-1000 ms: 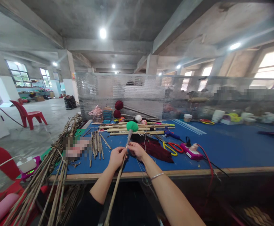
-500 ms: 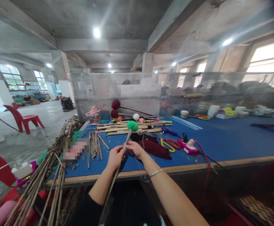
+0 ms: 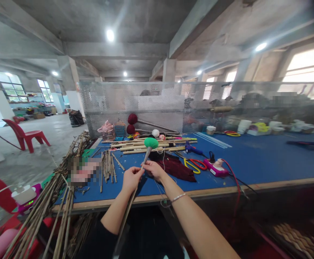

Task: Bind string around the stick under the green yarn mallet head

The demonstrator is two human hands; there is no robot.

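A stick with a round green head, like a mallet, rises from between my hands, head tilted up and slightly right. Its neck looks wrapped in grey, and the long wooden shaft runs down toward my lap. My left hand is closed around the shaft. Just right of it, my right hand pinches the grey neck below the head. Loose pale thread hangs under my right hand and loops by the table edge. Dark maroon fabric lies right beside that hand.
Short cut sticks and a long bundle of sticks lie to the left. Behind are bamboo rods and maroon-headed mallets. Rightward are scissors, a blue glue gun and a pink power strip on the blue table.
My hands and the green-headed mallet have barely moved; they keep the same grip. The whole view has shifted very slightly.
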